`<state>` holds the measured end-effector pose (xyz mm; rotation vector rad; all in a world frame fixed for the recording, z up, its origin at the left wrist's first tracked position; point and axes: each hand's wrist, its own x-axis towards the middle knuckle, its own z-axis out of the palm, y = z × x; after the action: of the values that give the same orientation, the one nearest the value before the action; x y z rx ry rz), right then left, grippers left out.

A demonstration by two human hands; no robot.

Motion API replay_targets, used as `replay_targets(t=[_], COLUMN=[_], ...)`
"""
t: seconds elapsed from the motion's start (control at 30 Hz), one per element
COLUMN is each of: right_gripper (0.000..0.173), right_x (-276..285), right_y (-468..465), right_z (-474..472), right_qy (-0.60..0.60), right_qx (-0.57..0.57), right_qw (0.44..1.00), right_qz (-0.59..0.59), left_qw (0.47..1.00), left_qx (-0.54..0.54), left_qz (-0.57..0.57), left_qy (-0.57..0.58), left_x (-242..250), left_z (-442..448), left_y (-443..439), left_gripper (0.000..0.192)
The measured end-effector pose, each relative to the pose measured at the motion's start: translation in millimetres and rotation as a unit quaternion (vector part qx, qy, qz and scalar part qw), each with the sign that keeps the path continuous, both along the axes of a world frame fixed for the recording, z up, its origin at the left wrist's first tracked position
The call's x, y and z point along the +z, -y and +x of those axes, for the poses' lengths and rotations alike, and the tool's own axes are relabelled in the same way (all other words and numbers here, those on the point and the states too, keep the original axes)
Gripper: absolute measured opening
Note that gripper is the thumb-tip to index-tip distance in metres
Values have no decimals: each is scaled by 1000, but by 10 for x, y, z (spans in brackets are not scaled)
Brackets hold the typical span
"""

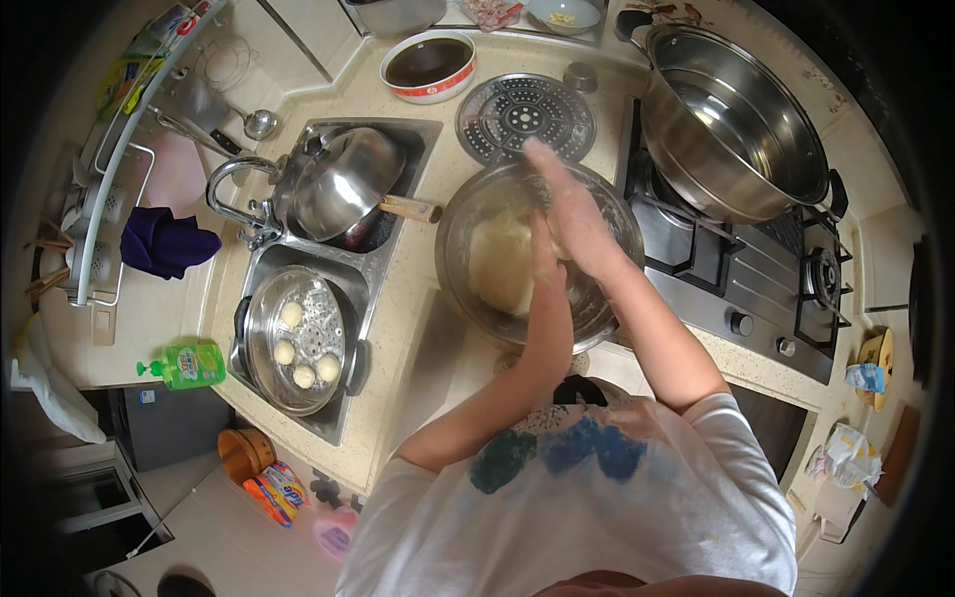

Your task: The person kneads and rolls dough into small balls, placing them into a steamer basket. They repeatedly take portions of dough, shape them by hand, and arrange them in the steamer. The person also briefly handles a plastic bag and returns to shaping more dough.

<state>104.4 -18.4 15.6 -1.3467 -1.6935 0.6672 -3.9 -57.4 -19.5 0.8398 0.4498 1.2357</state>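
Both hands are over a large metal bowl (456, 287) that holds a mass of pale dough (496, 257). My left hand (545, 246) and my right hand (574, 213) face each other palm to palm, with a small pale piece of dough (559, 250) partly visible between them. The fingers of my right hand are blurred and reach past the bowl's far side. In the sink, a steamer pan (317, 339) holds several round white dough balls (291, 314). A perforated steamer plate (477, 123) lies just behind the bowl.
A large steel pot (731, 127) stands on the gas stove (716, 298) at the right. A lidded pan with a wooden handle (410, 209) rests in the far sink basin, by the faucet (239, 179). Behind stands a bowl of dark liquid (429, 63). Green dish soap (192, 366) is at left.
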Motion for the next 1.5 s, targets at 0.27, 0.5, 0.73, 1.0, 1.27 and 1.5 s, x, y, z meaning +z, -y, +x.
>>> replay_targets(t=[0.27,0.5,0.73,1.0,1.27,1.5], right_gripper=[72,43,60,55,59,71], right_x=[213,66,24,197,298,181], right_y=[797,523,414,145,109,575], right_z=[-435,46,-377,-218,-348,-638], right_qy=[-114,-398,-279,-256,-280,-117], right_qx=[134,-107,-51,-55,-55,-33], right_qw=[983,911,958,961,948,992], right_qz=[-51,-6,-37,-86,-138,-20], left_qw=[976,959,986,971,985,922], left_qx=[-37,-34,110,61,75,149], left_qz=[-209,-256,57,107,37,163], left_qy=[40,120,-109,-205,-151,-317], left_x=[297,184,340,105,185,-6], left_z=[-416,-385,-8,38,160,-215], left_y=[-677,-698,-364,-205,-14,-637], left_gripper=[84,75,71,85,59,59])
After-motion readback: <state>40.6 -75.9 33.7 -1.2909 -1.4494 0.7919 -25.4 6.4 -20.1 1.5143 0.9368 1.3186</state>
